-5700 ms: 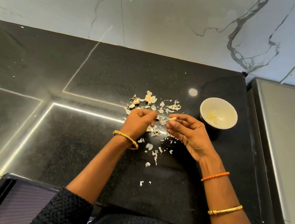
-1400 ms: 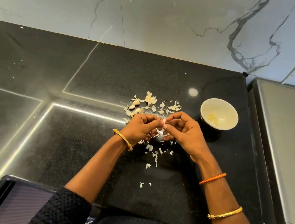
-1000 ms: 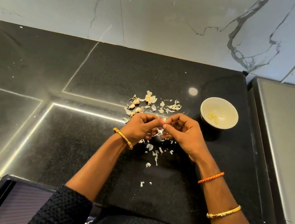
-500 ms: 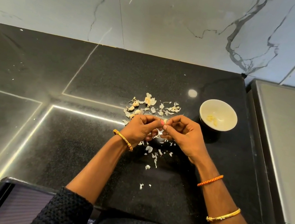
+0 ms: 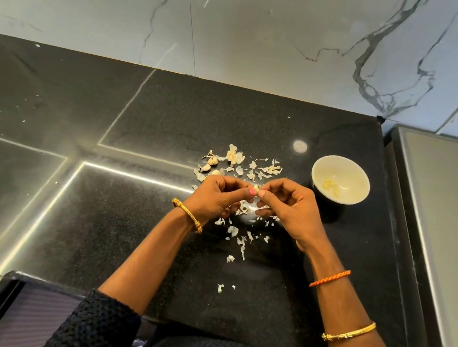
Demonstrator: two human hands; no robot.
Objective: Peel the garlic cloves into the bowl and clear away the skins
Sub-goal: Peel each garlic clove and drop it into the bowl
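Both hands are meeting over the middle of the black desk [image 5: 140, 116], and the left hand [image 5: 214, 198] and right hand [image 5: 288, 207] are pinching one small garlic clove [image 5: 256, 189] between their fingertips, fingers curled in tight around it. Most of that clove is hiding behind the thumbs, so how much skin is clinging to it is hard to make out. The bowl [image 5: 340, 180] is sitting toward the desk's right edge, just beyond the right hand, with a few pale peeled pieces [image 5: 329, 186] lying inside; their number is too blurred to count. Loose skins [image 5: 241, 236] are lying scattered beneath the hands and trailing toward the near edge, with more beyond the knuckles. A couple of unpeeled cloves [image 5: 211, 162] are lying among that far litter, partly covered by the left hand. Both sleeves are getting cut off at the bottom of the view.
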